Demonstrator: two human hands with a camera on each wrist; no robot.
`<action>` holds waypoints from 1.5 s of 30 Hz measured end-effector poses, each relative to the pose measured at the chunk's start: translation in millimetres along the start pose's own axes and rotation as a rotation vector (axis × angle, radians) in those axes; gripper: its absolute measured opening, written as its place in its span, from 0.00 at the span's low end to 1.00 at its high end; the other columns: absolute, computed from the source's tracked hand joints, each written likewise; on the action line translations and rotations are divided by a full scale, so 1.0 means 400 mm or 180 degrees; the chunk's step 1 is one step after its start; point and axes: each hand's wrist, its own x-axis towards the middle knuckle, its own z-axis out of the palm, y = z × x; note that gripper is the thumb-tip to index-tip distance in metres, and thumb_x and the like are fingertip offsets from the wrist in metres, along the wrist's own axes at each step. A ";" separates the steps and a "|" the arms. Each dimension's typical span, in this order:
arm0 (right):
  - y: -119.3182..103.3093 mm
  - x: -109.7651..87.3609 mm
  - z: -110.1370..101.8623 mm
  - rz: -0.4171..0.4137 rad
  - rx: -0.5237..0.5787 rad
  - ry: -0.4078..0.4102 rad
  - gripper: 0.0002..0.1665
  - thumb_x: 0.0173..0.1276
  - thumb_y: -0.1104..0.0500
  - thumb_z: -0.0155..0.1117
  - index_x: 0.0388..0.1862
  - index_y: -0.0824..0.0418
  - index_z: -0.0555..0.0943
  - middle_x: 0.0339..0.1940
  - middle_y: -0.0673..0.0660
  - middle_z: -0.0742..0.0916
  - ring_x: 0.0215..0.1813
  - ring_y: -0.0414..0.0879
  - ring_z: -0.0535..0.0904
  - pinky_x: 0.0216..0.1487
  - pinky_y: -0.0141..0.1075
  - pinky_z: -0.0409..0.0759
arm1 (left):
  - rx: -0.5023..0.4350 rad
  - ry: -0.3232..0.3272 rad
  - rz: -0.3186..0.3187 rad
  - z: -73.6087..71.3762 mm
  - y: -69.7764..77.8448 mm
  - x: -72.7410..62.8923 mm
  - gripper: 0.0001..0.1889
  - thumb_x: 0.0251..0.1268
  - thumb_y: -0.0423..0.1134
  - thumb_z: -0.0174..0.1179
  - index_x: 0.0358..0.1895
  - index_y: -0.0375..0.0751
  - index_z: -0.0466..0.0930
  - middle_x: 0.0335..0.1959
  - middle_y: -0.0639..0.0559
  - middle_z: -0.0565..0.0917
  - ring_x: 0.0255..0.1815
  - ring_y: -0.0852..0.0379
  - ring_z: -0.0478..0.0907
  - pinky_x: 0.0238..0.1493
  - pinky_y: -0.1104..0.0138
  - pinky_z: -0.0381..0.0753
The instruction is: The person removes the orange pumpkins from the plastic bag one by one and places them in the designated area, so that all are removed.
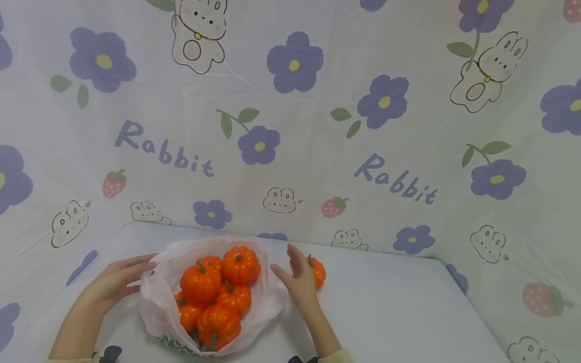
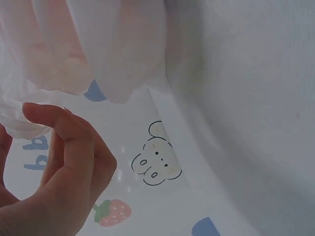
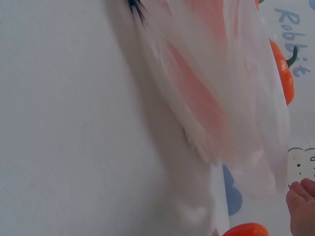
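A thin white plastic bag (image 1: 270, 297) stands with its mouth spread, and several small orange pumpkins (image 1: 219, 325) with green stems are heaped inside. At the bag's left rim is my left hand (image 1: 111, 282). Its fingertips meet the plastic edge, with loosely bent fingers (image 2: 74, 142) beside the bag's folds in the left wrist view. My right hand (image 1: 300, 280) hovers off the bag's right side, fingers parted and holding nothing. Just behind it on the table, one loose pumpkin (image 1: 319, 273) is partly hidden by that hand. In the right wrist view only its fingertips (image 3: 302, 194) show.
The white table (image 1: 399, 302) has a back edge against a hanging cloth (image 1: 299, 166) printed with rabbits, purple flowers and strawberries. Green print (image 1: 174, 346) shows low on the bag's near side. Dark bands sit at both wrists by the light sleeves (image 1: 336, 356).
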 end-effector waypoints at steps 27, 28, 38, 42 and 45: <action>0.009 -0.015 0.075 0.0147 -0.0139 -0.0814 0.44 0.61 0.46 0.71 0.73 0.53 0.65 0.74 0.56 0.72 0.76 0.52 0.65 0.73 0.50 0.66 | -0.0065 -0.0020 -0.0044 0.001 -0.001 0.005 0.31 0.68 0.53 0.58 0.71 0.44 0.67 0.57 0.67 0.78 0.52 0.67 0.74 0.68 0.49 0.73; 0.008 -0.014 0.077 0.0135 -0.0135 -0.0834 0.43 0.62 0.47 0.71 0.74 0.54 0.65 0.74 0.56 0.72 0.76 0.52 0.65 0.73 0.50 0.66 | -0.0078 -0.0024 -0.0035 0.000 -0.001 0.005 0.31 0.68 0.52 0.58 0.71 0.44 0.68 0.56 0.68 0.78 0.52 0.67 0.74 0.68 0.48 0.73; 0.013 -0.018 0.088 0.0045 -0.0060 -0.0989 0.45 0.62 0.49 0.71 0.75 0.56 0.63 0.76 0.56 0.68 0.78 0.54 0.62 0.74 0.50 0.64 | -0.0067 0.0006 0.0001 0.006 -0.005 -0.006 0.31 0.69 0.52 0.58 0.71 0.43 0.67 0.55 0.67 0.79 0.52 0.66 0.75 0.68 0.48 0.73; 0.018 -0.018 0.093 -0.0005 -0.0038 -0.1039 0.45 0.63 0.51 0.70 0.75 0.55 0.62 0.76 0.54 0.68 0.78 0.52 0.62 0.75 0.49 0.63 | -0.0026 0.0035 -0.0014 0.009 -0.005 -0.011 0.33 0.69 0.53 0.57 0.72 0.42 0.65 0.61 0.61 0.77 0.52 0.66 0.75 0.67 0.49 0.74; 0.022 -0.018 0.098 -0.0008 -0.0012 -0.1037 0.45 0.63 0.51 0.70 0.75 0.56 0.61 0.77 0.54 0.68 0.78 0.52 0.62 0.75 0.49 0.63 | 0.0000 0.0036 -0.0007 0.008 -0.005 -0.011 0.33 0.69 0.54 0.57 0.72 0.43 0.66 0.64 0.58 0.77 0.53 0.65 0.75 0.67 0.49 0.74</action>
